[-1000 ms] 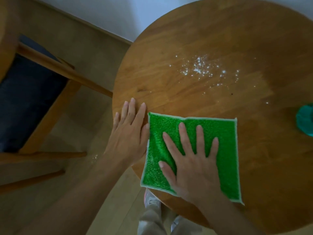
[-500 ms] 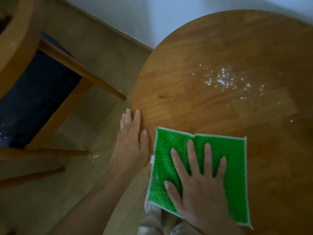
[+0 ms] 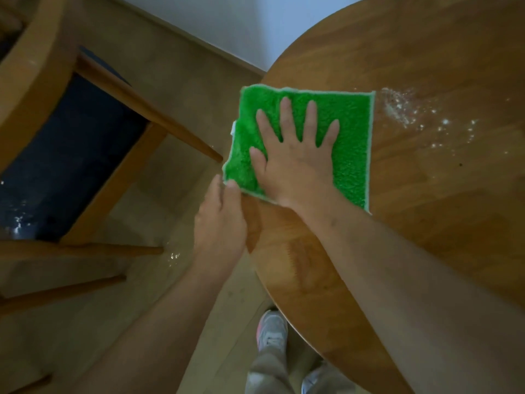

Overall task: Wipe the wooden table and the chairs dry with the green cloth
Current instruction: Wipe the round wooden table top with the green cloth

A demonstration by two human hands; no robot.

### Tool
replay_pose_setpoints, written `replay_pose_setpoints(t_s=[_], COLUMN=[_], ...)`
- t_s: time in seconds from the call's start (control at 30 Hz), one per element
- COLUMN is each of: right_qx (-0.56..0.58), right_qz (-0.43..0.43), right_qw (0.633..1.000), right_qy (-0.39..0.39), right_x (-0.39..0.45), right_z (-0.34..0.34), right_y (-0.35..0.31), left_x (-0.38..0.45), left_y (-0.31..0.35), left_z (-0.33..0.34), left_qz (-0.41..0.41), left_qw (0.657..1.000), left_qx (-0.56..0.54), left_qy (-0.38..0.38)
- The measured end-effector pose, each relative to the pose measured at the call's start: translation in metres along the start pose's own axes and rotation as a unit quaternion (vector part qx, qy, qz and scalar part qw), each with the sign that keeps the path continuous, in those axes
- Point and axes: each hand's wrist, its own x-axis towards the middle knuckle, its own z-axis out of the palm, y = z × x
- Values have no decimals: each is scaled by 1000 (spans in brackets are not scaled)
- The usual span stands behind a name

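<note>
The green cloth [image 3: 349, 132] lies flat on the round wooden table [image 3: 426, 223], and its left side hangs over the table's left edge. My right hand [image 3: 295, 160] presses on the cloth with straight, spread fingers. At the table's edge, my left hand [image 3: 220, 220] pinches the cloth's near-left corner. A patch of water drops [image 3: 406, 112] sits just right of the cloth's far-right corner. To the left stands a wooden chair [image 3: 119, 183] with a dark blue seat [image 3: 65, 166]; small drops [image 3: 18, 223] glisten on the seat.
A white wall runs behind the table and chair. A wet spot [image 3: 173, 255] shines on the floor between them. My shoes [image 3: 271, 331] stand at the table's near edge.
My right hand has slid the cloth away from me along the table's left edge, up to the water drops. My left hand left the tabletop and took the cloth's corner.
</note>
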Motion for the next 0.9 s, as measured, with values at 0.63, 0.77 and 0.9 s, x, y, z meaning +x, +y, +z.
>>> replay_pose_setpoints(t_s=[0.63, 0.77, 0.9], right_qx=[58, 23, 14], right_qz=[31, 168, 207], right_qw=[993, 984, 977], right_qy=[-95, -49, -51], right_x=[-203, -176, -151], right_z=[-3, -8, -9], right_y=[118, 165, 158], left_x=[-36, -40, -31], left_y=[26, 33, 36], left_z=[66, 75, 75], left_qz=[176, 169, 153], left_qw=[892, 898, 900], left_qx=[398, 388, 390], left_qy=[-120, -125, -122])
